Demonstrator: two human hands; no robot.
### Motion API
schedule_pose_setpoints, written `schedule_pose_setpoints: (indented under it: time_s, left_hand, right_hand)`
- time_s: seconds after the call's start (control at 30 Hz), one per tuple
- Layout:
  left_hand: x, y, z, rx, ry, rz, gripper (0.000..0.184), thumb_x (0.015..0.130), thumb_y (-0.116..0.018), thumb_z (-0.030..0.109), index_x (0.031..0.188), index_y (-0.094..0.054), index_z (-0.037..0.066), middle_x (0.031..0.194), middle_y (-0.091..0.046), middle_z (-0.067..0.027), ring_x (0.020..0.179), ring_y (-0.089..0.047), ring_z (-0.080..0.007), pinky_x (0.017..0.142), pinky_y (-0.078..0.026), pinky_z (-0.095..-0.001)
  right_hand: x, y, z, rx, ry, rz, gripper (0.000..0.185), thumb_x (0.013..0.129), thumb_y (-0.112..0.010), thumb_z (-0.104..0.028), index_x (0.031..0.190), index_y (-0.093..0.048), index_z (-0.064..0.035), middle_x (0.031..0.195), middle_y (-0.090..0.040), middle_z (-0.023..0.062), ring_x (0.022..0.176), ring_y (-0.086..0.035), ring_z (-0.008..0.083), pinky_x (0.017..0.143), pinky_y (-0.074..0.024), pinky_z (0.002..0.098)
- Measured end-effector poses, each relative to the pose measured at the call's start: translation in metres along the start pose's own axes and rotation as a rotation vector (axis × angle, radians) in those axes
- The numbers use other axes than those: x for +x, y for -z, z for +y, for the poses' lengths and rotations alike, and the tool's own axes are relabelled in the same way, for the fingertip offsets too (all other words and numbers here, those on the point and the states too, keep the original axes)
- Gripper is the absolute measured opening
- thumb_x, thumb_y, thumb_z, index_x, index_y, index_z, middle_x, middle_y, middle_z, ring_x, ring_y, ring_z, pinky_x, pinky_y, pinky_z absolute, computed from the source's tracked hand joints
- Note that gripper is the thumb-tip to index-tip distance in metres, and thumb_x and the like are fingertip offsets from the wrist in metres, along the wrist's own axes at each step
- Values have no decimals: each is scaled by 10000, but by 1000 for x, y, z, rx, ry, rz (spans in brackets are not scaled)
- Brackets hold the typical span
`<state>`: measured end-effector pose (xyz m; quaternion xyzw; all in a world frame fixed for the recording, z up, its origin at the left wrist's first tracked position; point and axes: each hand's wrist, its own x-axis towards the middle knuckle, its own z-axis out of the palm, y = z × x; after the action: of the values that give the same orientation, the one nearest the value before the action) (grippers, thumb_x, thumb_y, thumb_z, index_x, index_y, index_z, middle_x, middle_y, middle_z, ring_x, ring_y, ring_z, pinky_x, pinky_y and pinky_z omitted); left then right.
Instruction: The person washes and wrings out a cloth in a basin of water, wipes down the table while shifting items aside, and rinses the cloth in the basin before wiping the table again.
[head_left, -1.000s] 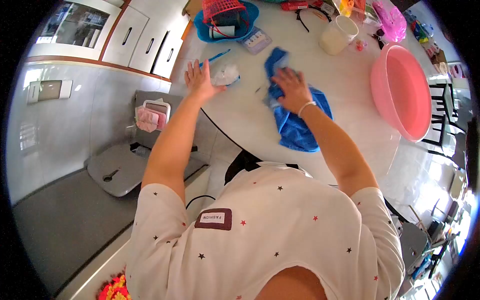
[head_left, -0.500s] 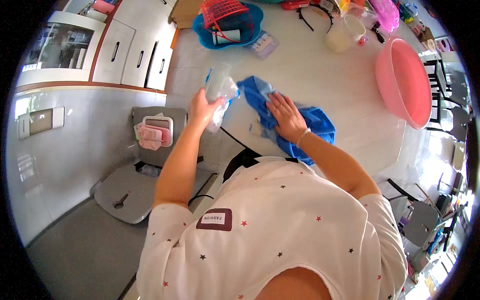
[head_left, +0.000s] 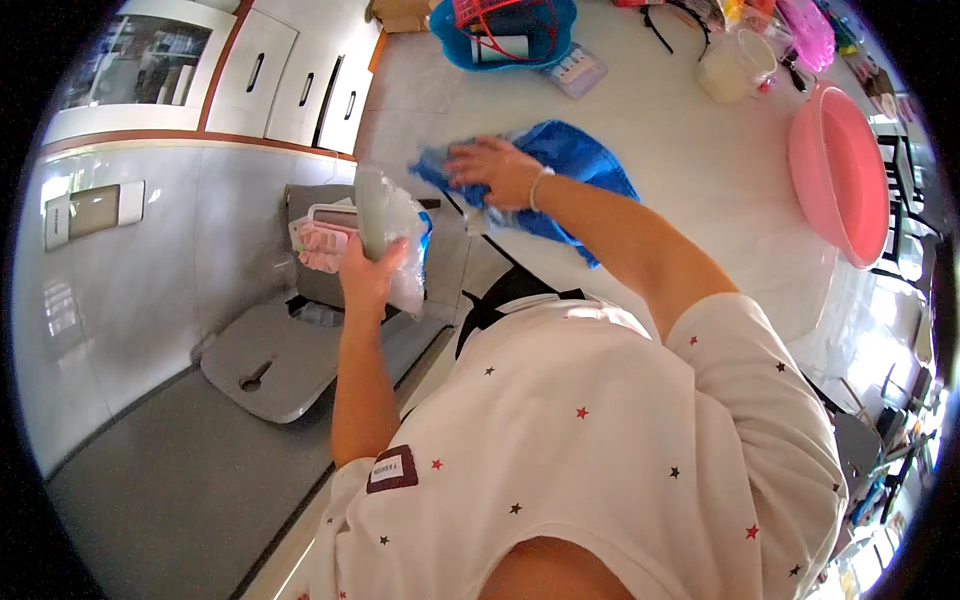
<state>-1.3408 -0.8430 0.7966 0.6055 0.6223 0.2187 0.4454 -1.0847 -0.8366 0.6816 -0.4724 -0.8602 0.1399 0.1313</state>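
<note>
Clear plastic packaging with blue edges (head_left: 402, 230) is gripped in my left hand (head_left: 367, 272), off the table's left edge above the grey chair. My right hand (head_left: 494, 172) lies with fingers spread on a blue cloth (head_left: 580, 160), pressing it at the edge of the white table (head_left: 690, 190). The cloth's left end is blurred and reaches to the rim. Something small and pale, too blurred to name, shows at the cloth's lower edge below my right hand.
A blue basin (head_left: 455, 45) holding a red basket stands at the table's far side, beside a purple-white packet (head_left: 577, 70). A clear container (head_left: 737, 68), a black headband (head_left: 676, 25) and a pink basin (head_left: 838, 175) are farther right. A grey chair (head_left: 270, 360) stands at left.
My left hand has picked up the plastic packaging from the table and carried it left past the edge. My right hand has slid the blue cloth leftward to the rim.
</note>
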Motion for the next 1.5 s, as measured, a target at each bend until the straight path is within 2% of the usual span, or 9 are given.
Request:
schedule_pose_setpoints:
  time_s: [0.23,0.5,0.63,0.77,0.87,1.17,1.23,1.37,1.5]
  left_hand:
    - [60,-72,14,70,-72,-169,545,670,-765,333,1033,-580,-29,988,-638,-182,877,-620,-275,770,-475,-362]
    - [103,-181,12,561,-359,-64,921,630,-776,373,1354,-307,50,1322,-408,-236,1170,-459,-378,954,-402,-416]
    - [91,-209,48,774,-642,104,945,630,-787,389,1365,-288,65,1305,-379,-222,1172,-423,-399,956,-388,-422]
    - [117,-244,93,777,-1000,-251,482,760,-650,230,1192,-504,73,1134,-544,-144,1018,-546,-309,828,-430,-469]
    - [127,-285,107,1101,-1134,141,248,808,-534,118,1046,-582,70,982,-612,-101,889,-600,-257,755,-457,-451]
    - [91,-277,126,948,-1377,33,238,780,-536,81,1008,-585,35,765,-614,-65,721,-612,-231,520,-495,-357]
    - [50,-254,124,933,-1320,-73,325,798,-515,80,1114,-577,37,956,-645,-76,767,-607,-231,638,-492,-347]
    - [-10,-189,130,705,-1455,-40,367,777,-563,73,1140,-580,24,1011,-642,-99,709,-566,-175,580,-446,-288]
    - [-11,-145,100,925,-1270,-14,431,773,-570,54,1201,-541,27,1130,-593,-122,747,-563,-203,615,-440,-315]
  right_hand:
    - [-142,-3,-37,296,124,35,452,541,-682,-57,988,-671,-122,1260,-552,29,1288,-389,209,1103,-246,451]
    - [-366,27,-7,-201,-822,597,495,569,-575,64,1027,-643,-108,1184,-596,52,1184,-494,257,1013,-366,419]
    - [-408,32,-6,-390,-1355,643,529,640,-611,17,1142,-570,-145,1295,-513,21,1285,-387,209,1067,-274,399]
    - [-403,27,-5,-411,-1378,638,549,629,-596,23,1154,-557,-134,1310,-502,16,1296,-374,207,1075,-253,403]
    - [-405,27,-2,-399,-1390,604,550,629,-578,26,1156,-553,-126,1320,-492,19,1302,-365,207,1079,-242,401]
    - [-401,31,2,-395,-1332,566,559,620,-554,21,1161,-547,-118,1341,-474,36,1321,-339,225,1090,-221,422]
    - [-398,33,10,-360,-1220,541,590,612,-546,39,1181,-541,-119,1333,-477,51,1316,-348,243,1085,-230,445]
    - [-346,62,22,-164,-921,428,615,605,-569,39,1200,-534,-111,1310,-490,75,1315,-343,276,1092,-222,467]
    - [-263,73,31,-76,-682,132,724,639,-685,-174,1323,-447,-183,1425,-376,52,1371,-243,243,1129,-133,487]
